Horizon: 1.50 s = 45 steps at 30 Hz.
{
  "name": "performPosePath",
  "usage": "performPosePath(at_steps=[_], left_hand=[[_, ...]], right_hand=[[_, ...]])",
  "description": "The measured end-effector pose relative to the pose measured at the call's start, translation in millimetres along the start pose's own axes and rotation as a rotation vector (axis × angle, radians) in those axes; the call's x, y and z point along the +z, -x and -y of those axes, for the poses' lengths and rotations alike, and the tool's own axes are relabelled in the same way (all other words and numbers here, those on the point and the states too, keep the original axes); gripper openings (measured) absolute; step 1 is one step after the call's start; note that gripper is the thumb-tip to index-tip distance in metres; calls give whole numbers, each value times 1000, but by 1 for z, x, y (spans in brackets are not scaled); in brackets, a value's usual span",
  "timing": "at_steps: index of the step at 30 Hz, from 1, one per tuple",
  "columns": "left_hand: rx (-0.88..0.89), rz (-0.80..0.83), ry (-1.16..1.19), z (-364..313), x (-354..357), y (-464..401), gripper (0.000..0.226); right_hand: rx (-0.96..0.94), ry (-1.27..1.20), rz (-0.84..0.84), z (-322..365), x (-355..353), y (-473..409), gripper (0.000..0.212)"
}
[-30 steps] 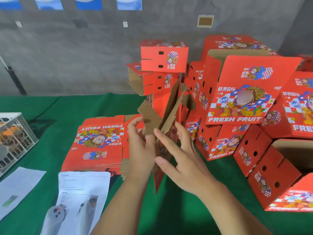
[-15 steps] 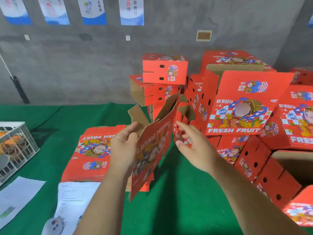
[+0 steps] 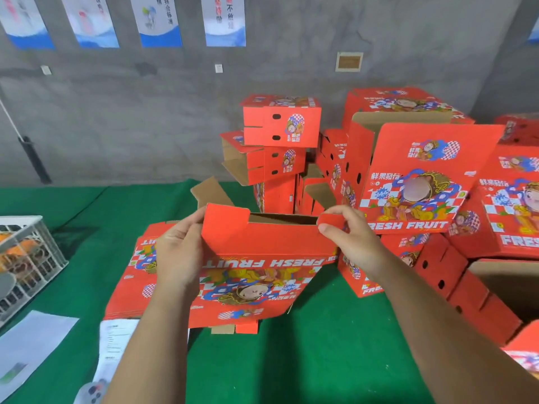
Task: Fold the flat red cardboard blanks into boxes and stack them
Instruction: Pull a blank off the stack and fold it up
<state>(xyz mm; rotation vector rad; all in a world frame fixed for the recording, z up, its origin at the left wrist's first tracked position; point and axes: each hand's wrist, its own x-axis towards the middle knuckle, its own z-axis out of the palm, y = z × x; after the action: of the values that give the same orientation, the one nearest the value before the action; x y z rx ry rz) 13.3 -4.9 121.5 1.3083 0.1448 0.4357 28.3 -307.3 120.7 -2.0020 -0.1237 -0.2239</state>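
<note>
- Head view takes in a green tabletop (image 3: 320, 360) with a heap of folded boxes (image 3: 414, 182) piled far and right against a grey wall, some closed and some with flaps hanging open.
- Left of centre lies a stack of flat blanks (image 3: 131, 275), printed face up, partly hidden behind the piece being worked.
- At centre the person holds one blank (image 3: 259, 272) up off the tabletop, opened into a shallow sleeve: its printed panel faces the camera upside down and a dark gap shows along its top edge.
- Far left sits a white crate (image 3: 26, 258), with sheets of paper (image 3: 32, 342) near it on the cloth.
- The left hand (image 3: 178, 255) grips the blank's left edge, fingers wrapped behind and thumb at the front near a raised tab.
- The right hand (image 3: 347, 237) pinches a small red tab at the top right corner between thumb and curled fingers.
- The step in hand looks like squaring the sleeve and starting on the end flaps.
- Next, the tabs probably need bending inward and locking while the sleeve is kept open, before the box goes on the heap.
</note>
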Motion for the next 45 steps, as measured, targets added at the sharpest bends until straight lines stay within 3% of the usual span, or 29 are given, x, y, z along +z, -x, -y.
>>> performPosePath(at_steps=[5, 11, 12, 14, 16, 19, 22, 25, 29, 32, 35, 38, 45], left_hand=[[-3, -195, 52, 19, 0, -9, 34], [30, -269, 40, 37, 0, -12, 43], [22, -281, 44, 40, 0, -12, 43], [17, -322, 51, 45, 0, -12, 40], [27, -343, 50, 47, 3, -10, 38], [28, -337, 24, 45, 8, -8, 38], [48, -276, 7, 45, 11, -9, 34], [98, -142, -4, 41, 9, -13, 54], [251, 27, -236, 39, 9, -12, 19], [391, -3, -514, 43, 7, -14, 44], [553, -78, -752, 46, 17, 2, 54], [659, -35, -786, 53, 20, 15, 48], [640, 104, -776, 56, 45, 38, 50]], right_hand=[[-71, -82, 56, -8, 3, 3, 41], [-20, 129, 11, -15, 7, 8, 80], [3, 161, 24, -18, 7, 10, 77], [32, 232, 18, -25, 8, 12, 47], [56, 182, 39, -28, 7, 14, 39], [92, 28, 71, -34, 8, 12, 63], [66, 134, 10, -37, 10, 8, 62], [68, 174, -69, -33, 11, 1, 76], [-21, 82, -133, -34, 11, -2, 56], [-41, 61, -143, -36, 18, -4, 28], [-96, 181, -297, -34, 23, -9, 9], [-125, 246, -377, -28, 14, -4, 69], [-135, 382, -409, -33, -18, 27, 115]])
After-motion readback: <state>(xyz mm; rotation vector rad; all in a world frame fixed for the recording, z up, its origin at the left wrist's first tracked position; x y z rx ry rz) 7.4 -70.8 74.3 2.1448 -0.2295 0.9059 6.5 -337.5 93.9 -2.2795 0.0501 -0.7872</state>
